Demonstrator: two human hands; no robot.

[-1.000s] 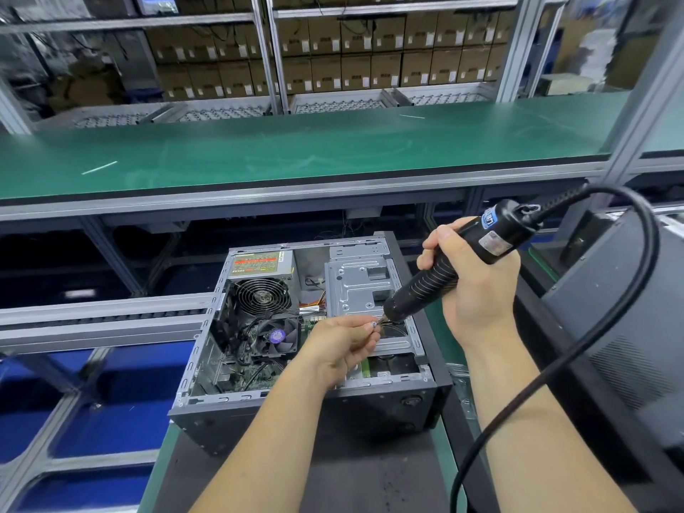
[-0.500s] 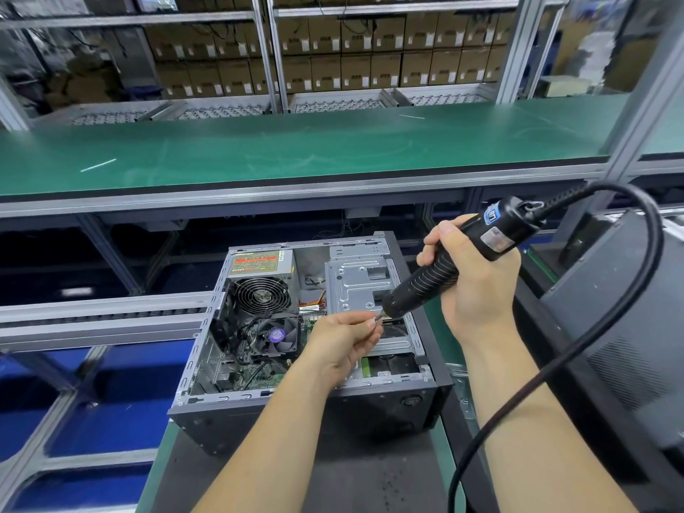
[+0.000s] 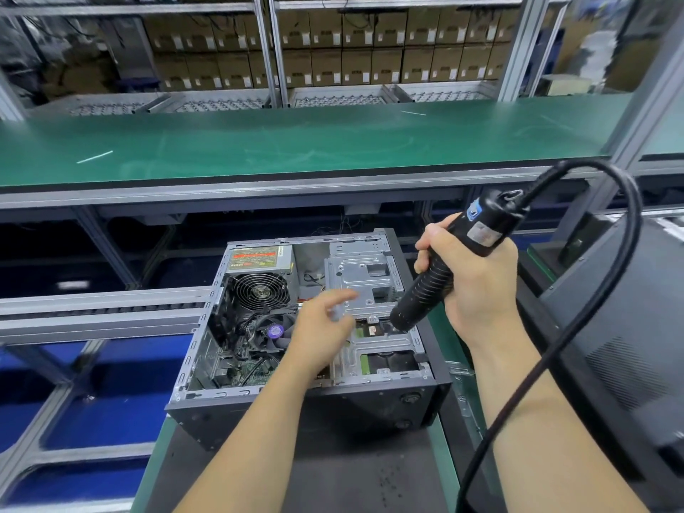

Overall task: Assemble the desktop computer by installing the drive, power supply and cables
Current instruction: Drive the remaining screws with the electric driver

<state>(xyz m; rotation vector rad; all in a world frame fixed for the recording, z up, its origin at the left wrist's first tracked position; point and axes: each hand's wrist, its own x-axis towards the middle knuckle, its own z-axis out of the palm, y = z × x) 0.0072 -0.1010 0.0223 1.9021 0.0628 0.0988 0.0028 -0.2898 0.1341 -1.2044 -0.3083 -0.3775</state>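
Gripping the screwdriver over the case, right hand; left hand blurred, seemingly loose.

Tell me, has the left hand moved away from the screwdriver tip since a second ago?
Yes. The left hand has drawn back leftward from the screwdriver tip, toward the case fan.

1 computer case; 2 fans; 1 screwdriver; 2 hands.

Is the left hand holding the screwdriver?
No, the right hand grips the screwdriver; the left hand hovers blurred over the case.
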